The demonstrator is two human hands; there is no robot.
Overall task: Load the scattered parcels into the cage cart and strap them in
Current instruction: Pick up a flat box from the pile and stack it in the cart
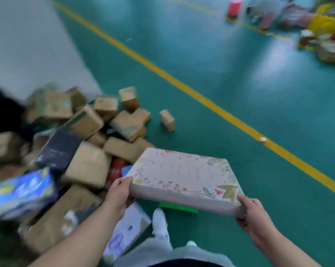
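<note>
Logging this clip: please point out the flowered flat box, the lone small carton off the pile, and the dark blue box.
flowered flat box point(182, 170), head view, centre of its top face.
lone small carton point(169, 122), head view, its near side face.
dark blue box point(58, 149), head view, its upper face.

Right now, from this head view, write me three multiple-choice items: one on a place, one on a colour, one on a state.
1. Where is the pile of cardboard boxes relative to the flowered box?
A. To its left
B. To its right
C. On top of it

2. What colour is the floor line?
A. Red
B. White
C. Yellow

3. How is the flowered box held?
A. By one hand
B. By both hands
C. By no hand; it lies flat on the floor

Answers:
1 A: the pile fills the left side of the view.
2 C: a yellow stripe crosses the green floor.
3 B: the left hand and right hand grip its near corners.
</note>
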